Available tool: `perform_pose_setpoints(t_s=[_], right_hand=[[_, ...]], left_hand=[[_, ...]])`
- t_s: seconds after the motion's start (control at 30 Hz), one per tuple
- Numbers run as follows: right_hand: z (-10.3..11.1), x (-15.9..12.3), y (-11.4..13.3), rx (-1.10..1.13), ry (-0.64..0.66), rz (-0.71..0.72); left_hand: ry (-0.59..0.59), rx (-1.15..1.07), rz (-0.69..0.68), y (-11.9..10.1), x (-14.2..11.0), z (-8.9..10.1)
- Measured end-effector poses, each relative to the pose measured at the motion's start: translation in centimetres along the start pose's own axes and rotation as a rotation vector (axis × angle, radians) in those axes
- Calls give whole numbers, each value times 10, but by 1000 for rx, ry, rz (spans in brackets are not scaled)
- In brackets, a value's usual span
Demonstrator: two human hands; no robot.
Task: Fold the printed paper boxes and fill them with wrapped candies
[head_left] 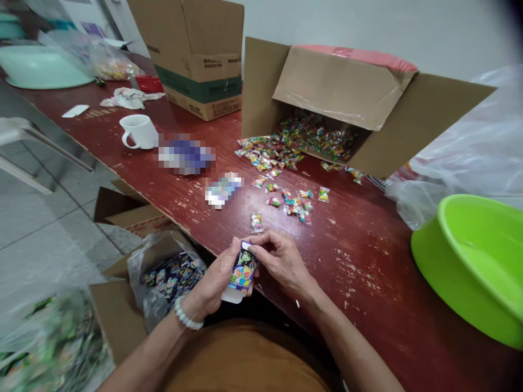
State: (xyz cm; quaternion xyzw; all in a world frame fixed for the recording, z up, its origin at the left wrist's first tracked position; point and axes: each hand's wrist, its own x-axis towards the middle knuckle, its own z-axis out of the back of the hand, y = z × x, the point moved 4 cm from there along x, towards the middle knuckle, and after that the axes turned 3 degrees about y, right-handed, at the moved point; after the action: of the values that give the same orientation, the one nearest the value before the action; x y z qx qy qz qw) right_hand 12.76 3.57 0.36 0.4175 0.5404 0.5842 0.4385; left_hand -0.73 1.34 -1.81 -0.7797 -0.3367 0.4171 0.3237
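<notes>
My left hand [220,277], with a beaded bracelet at its wrist, is wrapped round a small dark printed candy box [244,272]. A white flap hangs loose at the box's lower end. My right hand [281,256] pinches the upper end of the same box between thumb and fingers, by a white tab. Just beyond the hands lies a single clear candy packet [256,222] on the red table [347,239]. Farther on, several more candy packets [292,202] are scattered. They trail out of a tipped cardboard carton [343,90] filled with such packets.
At right stands a green basin [445,272]. A white mug [141,130], two blurred-out items and a closed carton [204,71] occupy the table's left side. Below its edge, a plastic-lined box [137,267] holds many dark printed boxes. A white stool [24,133] stands left.
</notes>
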Motion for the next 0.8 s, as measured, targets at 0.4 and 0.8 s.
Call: perform_pose_setpoints(t_s=[0.4,0.8], right_hand=[[3,14,-2,230,-57,-199],[8,23,-5,-258,11,143]], left_hand=[[60,163,-57,-11,3,5],[-13,-14,-145,-12,8,12]])
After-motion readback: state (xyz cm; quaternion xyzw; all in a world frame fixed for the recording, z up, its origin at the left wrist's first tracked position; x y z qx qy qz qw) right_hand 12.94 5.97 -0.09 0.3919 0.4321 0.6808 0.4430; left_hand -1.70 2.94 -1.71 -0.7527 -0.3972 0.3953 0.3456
